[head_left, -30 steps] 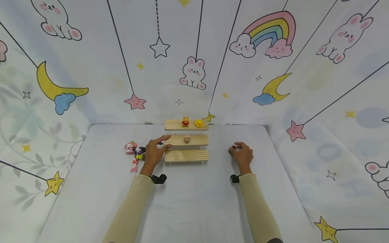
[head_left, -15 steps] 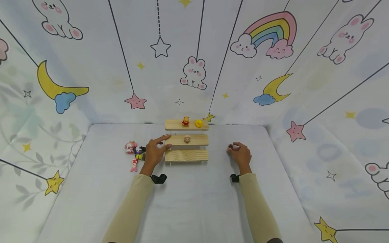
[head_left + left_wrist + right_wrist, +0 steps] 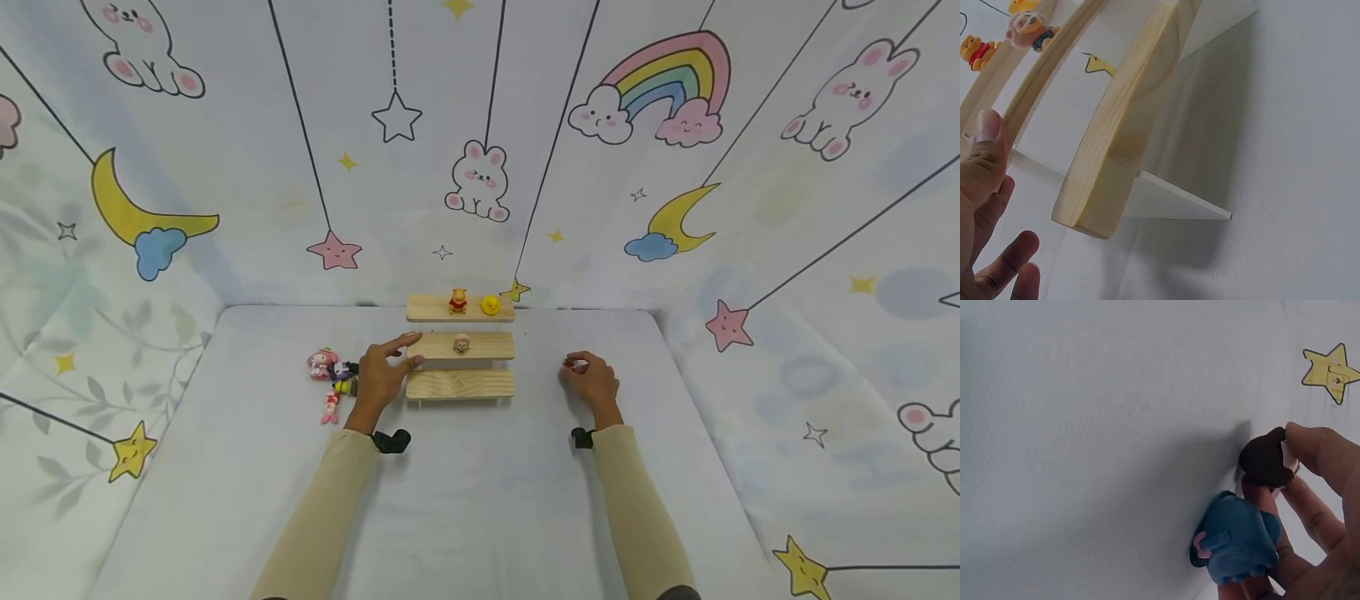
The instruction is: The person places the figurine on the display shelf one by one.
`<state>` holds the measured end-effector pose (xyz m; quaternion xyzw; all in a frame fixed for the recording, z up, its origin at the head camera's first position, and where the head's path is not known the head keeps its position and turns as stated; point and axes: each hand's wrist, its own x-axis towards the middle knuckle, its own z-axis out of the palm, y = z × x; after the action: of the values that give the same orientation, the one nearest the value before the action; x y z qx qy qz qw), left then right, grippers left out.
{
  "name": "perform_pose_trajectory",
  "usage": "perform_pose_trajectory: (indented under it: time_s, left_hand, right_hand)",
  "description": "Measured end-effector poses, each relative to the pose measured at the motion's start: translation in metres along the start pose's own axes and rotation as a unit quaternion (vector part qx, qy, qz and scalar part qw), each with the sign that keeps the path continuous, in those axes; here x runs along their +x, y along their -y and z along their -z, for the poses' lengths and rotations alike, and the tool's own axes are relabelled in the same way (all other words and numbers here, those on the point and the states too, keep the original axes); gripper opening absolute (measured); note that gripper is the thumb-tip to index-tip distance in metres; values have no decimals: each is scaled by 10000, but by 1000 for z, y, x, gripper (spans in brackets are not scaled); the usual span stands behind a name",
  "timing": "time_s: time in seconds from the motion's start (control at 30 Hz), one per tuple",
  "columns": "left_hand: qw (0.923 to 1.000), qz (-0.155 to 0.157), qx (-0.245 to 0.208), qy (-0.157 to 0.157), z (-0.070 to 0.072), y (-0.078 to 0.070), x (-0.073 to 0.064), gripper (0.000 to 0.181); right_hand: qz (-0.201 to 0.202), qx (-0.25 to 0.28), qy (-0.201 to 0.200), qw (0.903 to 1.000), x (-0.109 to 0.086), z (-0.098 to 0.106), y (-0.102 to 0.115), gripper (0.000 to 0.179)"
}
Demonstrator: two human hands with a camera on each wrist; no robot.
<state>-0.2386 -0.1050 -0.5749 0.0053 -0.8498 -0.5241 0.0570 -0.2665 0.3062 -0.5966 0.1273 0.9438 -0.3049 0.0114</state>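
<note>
My left hand (image 3: 381,383) pinches the left end of the middle plank of a three-step wooden display shelf (image 3: 491,346), thumb in front and index finger behind. In the left wrist view the thumb (image 3: 989,131) presses on the plank's edge. On that plank sits a small figurine with a furry pinkish hood (image 3: 1025,30). To the right of the shelf, my right hand (image 3: 592,382) pinches a dark brown figurine with a pale front (image 3: 1265,459) between its fingertips. A blue figurine (image 3: 1235,540) lies against the lower fingers of that hand, mostly hidden in the head view.
A Pooh bear figurine (image 3: 458,302) and a yellow duck (image 3: 491,305) stand on the top plank. Left of my left hand lies a cluster of small figurines, with a pink one (image 3: 322,364) and a red one (image 3: 331,407). A patterned cloth backdrop (image 3: 562,192) rises behind the white tabletop (image 3: 480,500).
My right hand has shifted slightly left and turned the brown figurine a little in its fingertips. My left hand keeps its place on the shelf.
</note>
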Motion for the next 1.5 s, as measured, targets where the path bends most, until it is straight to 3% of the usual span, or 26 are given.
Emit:
perform_pose_trajectory:
  time_s: [0.23, 0.4, 0.7, 1.17, 1.5]
  left_hand:
    - [10000, -63, -46, -37, 0, 1, 0, 47]
    - [9998, -144, -115, -42, 0, 2, 0, 46]
    - [10000, -29, -52, -40, -1, 3, 1, 46]
    - [10000, -41, -39, -79, -2, 4, 1, 46]
    - [10000, -34, -30, -62, -2, 4, 1, 44]
  right_hand:
    - [59, 490, -378, 9981, -1, -5, 1, 32]
    - [459, 888, -742, 9922, -8, -4, 15, 34]
    - [1511, 1762, -1158, 9658, -25, -1, 53, 39]
    - [2617, 1787, -1863, 9300, -44, -19, 102, 45]
    - [2454, 1650, -1843, 9373, -49, -33, 123, 63]
